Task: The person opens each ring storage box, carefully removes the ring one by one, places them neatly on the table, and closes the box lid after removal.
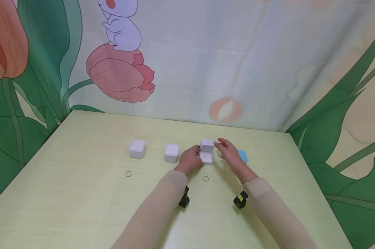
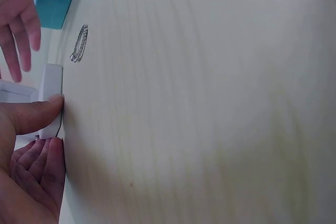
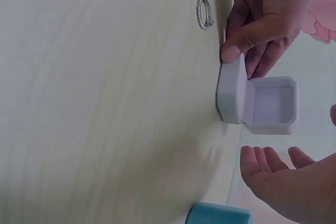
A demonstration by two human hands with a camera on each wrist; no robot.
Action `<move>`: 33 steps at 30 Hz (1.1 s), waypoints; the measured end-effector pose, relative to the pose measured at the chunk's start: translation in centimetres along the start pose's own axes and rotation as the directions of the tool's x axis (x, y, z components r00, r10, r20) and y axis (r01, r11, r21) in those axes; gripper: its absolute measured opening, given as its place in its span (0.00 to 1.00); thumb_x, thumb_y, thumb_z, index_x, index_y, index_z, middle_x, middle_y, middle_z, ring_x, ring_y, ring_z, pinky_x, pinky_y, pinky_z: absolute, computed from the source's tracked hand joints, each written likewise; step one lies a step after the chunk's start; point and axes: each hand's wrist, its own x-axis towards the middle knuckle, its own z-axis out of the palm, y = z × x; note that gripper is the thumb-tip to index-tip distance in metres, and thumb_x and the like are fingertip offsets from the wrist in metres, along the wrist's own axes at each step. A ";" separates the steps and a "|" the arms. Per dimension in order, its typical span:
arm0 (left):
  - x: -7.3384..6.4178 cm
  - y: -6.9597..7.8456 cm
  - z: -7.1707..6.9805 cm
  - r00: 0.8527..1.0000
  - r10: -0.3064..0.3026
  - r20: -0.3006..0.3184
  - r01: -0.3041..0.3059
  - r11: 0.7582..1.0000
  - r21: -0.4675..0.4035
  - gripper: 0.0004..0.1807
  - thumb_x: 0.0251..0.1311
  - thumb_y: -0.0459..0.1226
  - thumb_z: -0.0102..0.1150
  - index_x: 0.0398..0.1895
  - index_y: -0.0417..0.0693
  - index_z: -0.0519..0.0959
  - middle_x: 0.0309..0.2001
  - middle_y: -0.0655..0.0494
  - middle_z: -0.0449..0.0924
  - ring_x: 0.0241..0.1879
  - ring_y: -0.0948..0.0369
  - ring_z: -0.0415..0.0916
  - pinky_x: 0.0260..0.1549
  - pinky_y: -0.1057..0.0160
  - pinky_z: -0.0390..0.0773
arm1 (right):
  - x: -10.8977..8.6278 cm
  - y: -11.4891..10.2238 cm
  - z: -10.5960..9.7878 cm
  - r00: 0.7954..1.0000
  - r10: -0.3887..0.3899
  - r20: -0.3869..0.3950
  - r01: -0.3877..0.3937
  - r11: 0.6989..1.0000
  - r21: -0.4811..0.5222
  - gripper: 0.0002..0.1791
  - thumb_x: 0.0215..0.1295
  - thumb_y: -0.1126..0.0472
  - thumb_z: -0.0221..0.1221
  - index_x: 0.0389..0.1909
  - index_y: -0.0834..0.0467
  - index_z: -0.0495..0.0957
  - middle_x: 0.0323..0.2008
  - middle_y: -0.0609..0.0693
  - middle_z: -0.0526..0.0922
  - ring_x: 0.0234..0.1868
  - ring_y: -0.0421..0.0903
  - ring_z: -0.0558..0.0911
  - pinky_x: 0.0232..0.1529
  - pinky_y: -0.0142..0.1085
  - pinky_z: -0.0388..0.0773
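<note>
A small white ring box (image 1: 206, 158) stands on the table with its lid (image 1: 207, 145) raised. My left hand (image 1: 189, 159) grips the base from its left side, the thumb (image 2: 44, 113) at the front and the other fingers curled beside it. To the right, my right hand (image 1: 230, 154) is beside the lid with fingers extended and holding nothing; in the right wrist view a gap separates its fingertips (image 3: 262, 156) from the box. A silver ring (image 1: 206, 178) lies on the table in front of the open box.
Two more white boxes (image 1: 171, 153), (image 1: 137, 148) stand closed to the left. Another ring (image 1: 128, 173) lies in front of the leftmost one. A blue object (image 1: 242, 156) is partly hidden behind my right hand. A printed curtain (image 1: 187, 69) hangs behind the table (image 1: 81, 193).
</note>
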 end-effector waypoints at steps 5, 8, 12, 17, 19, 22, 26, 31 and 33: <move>0.0 0.1 0.0 1.000 -0.010 0.007 0.010 1.000 0.003 0.43 0.54 0.31 0.69 0.76 0.40 0.65 0.72 0.48 0.74 0.75 0.48 0.68 0.77 0.52 0.63 | 1.2 0.4 0.3 0.999 0.047 0.026 -0.048 0.999 0.008 0.35 0.81 0.46 0.46 0.78 0.65 0.57 0.77 0.65 0.62 0.76 0.64 0.67 0.75 0.56 0.69; 0.0 0.2 0.0 1.000 -0.017 0.015 0.017 1.000 -0.001 0.43 0.54 0.30 0.69 0.76 0.40 0.64 0.73 0.48 0.73 0.75 0.48 0.67 0.78 0.52 0.62 | 1.7 0.8 0.4 0.998 0.056 0.030 -0.056 0.998 0.015 0.35 0.81 0.46 0.45 0.77 0.65 0.57 0.77 0.65 0.63 0.76 0.63 0.68 0.74 0.54 0.70; 0.1 0.3 -0.2 1.000 -0.017 0.013 0.017 1.000 0.006 0.43 0.54 0.30 0.68 0.76 0.39 0.65 0.72 0.47 0.73 0.75 0.48 0.68 0.77 0.52 0.64 | 2.0 1.1 0.5 0.998 0.052 0.040 -0.053 0.998 0.024 0.36 0.81 0.45 0.45 0.77 0.66 0.57 0.76 0.65 0.64 0.75 0.63 0.68 0.74 0.54 0.70; 0.0 0.3 -0.2 1.000 -0.018 0.017 0.018 1.000 0.004 0.43 0.54 0.30 0.68 0.75 0.39 0.65 0.72 0.47 0.73 0.75 0.48 0.68 0.77 0.51 0.64 | 2.3 1.3 0.7 0.997 0.061 0.053 -0.063 0.998 0.030 0.38 0.81 0.43 0.42 0.77 0.69 0.57 0.74 0.68 0.66 0.74 0.63 0.69 0.74 0.53 0.71; 0.0 0.2 -0.2 1.000 -0.016 0.020 0.016 1.000 -0.007 0.43 0.54 0.30 0.68 0.76 0.39 0.65 0.73 0.47 0.73 0.75 0.48 0.67 0.78 0.51 0.62 | 2.5 1.4 0.9 0.996 0.070 0.060 -0.072 0.997 0.031 0.38 0.82 0.43 0.41 0.76 0.70 0.58 0.72 0.69 0.68 0.73 0.63 0.71 0.74 0.52 0.71; 0.0 0.0 -0.1 1.000 -0.001 0.011 0.001 1.000 -0.001 0.43 0.53 0.30 0.69 0.76 0.39 0.65 0.72 0.47 0.73 0.75 0.48 0.67 0.77 0.52 0.63 | 2.7 1.5 1.0 0.994 0.085 0.067 -0.088 0.995 0.041 0.37 0.82 0.43 0.40 0.74 0.70 0.60 0.69 0.70 0.70 0.71 0.63 0.72 0.74 0.51 0.72; 0.0 0.0 -0.1 1.000 0.005 0.004 -0.005 1.000 0.002 0.44 0.53 0.30 0.70 0.76 0.40 0.65 0.73 0.48 0.73 0.75 0.49 0.68 0.77 0.52 0.64 | 3.0 1.5 1.2 0.992 0.106 0.064 -0.109 0.993 0.040 0.37 0.82 0.43 0.41 0.73 0.71 0.63 0.67 0.69 0.72 0.70 0.61 0.74 0.72 0.50 0.73; -0.1 0.0 -0.2 1.000 0.005 0.004 -0.005 1.000 -0.004 0.44 0.52 0.30 0.69 0.76 0.39 0.65 0.72 0.48 0.74 0.75 0.49 0.68 0.77 0.53 0.64 | 3.0 1.3 0.9 0.990 0.118 0.077 -0.120 0.992 0.026 0.37 0.81 0.45 0.44 0.74 0.71 0.61 0.69 0.70 0.72 0.71 0.61 0.74 0.73 0.50 0.73; -0.1 0.0 -0.2 1.000 0.006 0.005 -0.006 1.000 -0.002 0.44 0.52 0.30 0.69 0.76 0.39 0.65 0.72 0.48 0.74 0.74 0.49 0.68 0.76 0.53 0.65 | 3.0 1.3 0.8 0.989 0.118 0.092 -0.122 0.992 0.032 0.36 0.81 0.45 0.45 0.74 0.71 0.61 0.70 0.70 0.71 0.71 0.61 0.74 0.73 0.49 0.72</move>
